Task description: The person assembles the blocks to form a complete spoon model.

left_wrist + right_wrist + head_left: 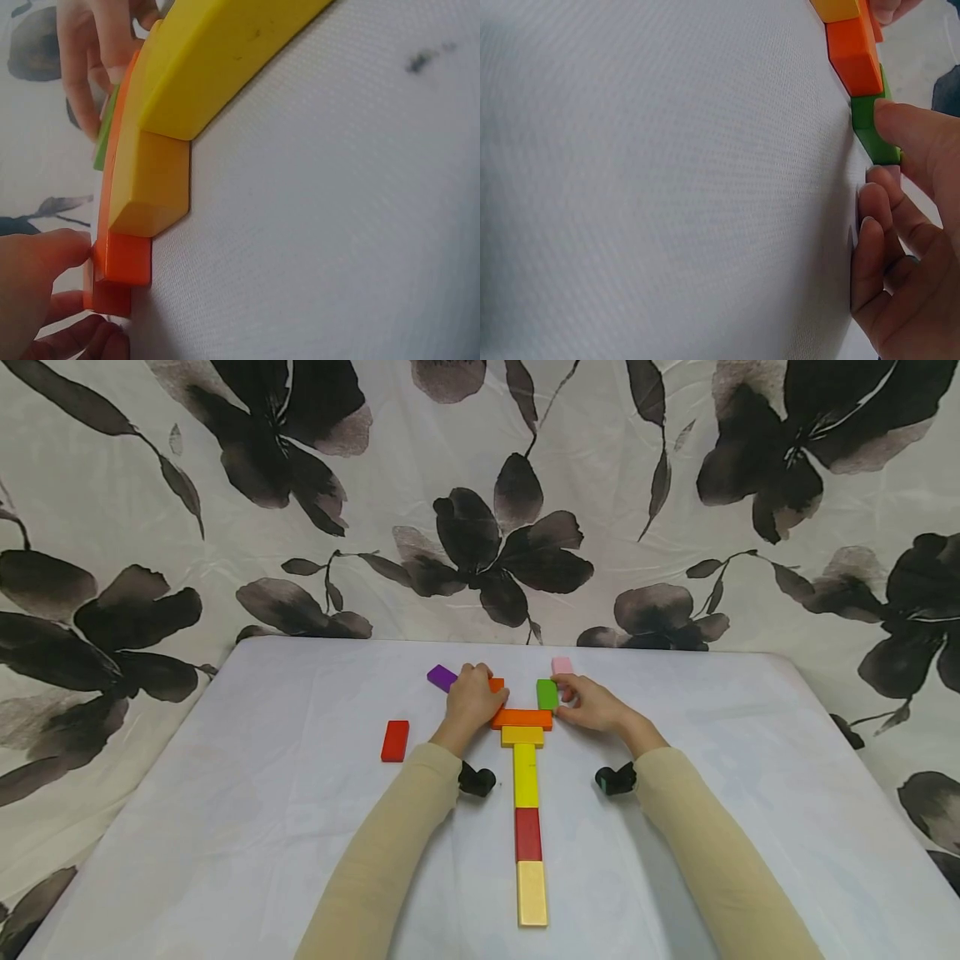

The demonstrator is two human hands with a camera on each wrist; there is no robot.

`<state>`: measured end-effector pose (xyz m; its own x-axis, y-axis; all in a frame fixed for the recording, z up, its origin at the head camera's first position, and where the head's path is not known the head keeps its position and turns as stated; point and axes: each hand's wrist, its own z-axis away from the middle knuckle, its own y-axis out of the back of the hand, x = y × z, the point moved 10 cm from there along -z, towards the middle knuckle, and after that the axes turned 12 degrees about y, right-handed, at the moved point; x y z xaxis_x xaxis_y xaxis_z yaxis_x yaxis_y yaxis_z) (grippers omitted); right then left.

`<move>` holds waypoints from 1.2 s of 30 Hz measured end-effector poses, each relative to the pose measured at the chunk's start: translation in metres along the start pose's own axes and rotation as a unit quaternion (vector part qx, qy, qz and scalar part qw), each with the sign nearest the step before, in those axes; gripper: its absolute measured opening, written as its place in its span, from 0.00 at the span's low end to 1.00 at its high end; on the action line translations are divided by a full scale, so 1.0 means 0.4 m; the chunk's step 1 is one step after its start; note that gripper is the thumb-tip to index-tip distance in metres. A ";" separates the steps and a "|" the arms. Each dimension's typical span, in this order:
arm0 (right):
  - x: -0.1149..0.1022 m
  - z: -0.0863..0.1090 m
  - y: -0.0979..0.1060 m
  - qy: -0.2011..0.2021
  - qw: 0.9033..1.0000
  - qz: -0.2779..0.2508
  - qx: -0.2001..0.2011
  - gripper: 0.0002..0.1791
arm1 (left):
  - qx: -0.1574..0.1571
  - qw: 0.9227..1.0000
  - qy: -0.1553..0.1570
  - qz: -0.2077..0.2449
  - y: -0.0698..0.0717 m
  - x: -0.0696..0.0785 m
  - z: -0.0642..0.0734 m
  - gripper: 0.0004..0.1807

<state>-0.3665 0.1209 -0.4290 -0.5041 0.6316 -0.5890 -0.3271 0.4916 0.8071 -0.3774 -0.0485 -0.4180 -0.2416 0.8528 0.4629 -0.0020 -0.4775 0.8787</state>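
A row of wooden blocks lies on the white table: a pale yellow block [532,893], a dark red one [528,835], a bright yellow one [526,777], a short amber one [522,737] and a crosswise orange block [522,719]. At the far left of that crosspiece, my left hand [470,697] pinches a second orange block [497,685], mostly hidden by the fingers. My right hand [592,703] holds a green block [547,694] by its end and side, against the crosspiece's right part. In the right wrist view, the thumb presses on the green block [871,131].
Just beyond my left hand is a purple block [442,677]. A red block [395,741] lies left of the row, and a pink block [562,666] sits behind the green one. Behind the table's far edge hangs a flower-patterned cloth [420,460].
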 end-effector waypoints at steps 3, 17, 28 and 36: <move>0.000 0.001 0.000 -0.002 1.000 -0.002 0.001 0.32 | -0.003 1.000 0.002 0.003 -0.002 -0.001 0.000 0.24; -0.001 0.001 -0.002 0.000 1.000 0.001 0.001 0.32 | 0.000 1.000 0.003 0.023 0.019 -0.007 0.011 0.25; 0.005 0.003 -0.003 -0.014 1.000 -0.004 0.002 0.32 | 0.028 0.998 -0.046 0.028 0.106 -0.034 0.043 0.22; 0.001 0.002 -0.002 -0.003 1.000 -0.004 0.005 0.32 | 0.034 0.996 -0.081 0.020 0.160 -0.089 0.076 0.21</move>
<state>-0.3657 0.1209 -0.4299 -0.4962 0.6318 -0.5956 -0.3223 0.5029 0.8020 -0.3396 -0.1028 -0.3749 -0.0799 0.8591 0.5055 0.0711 -0.5009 0.8626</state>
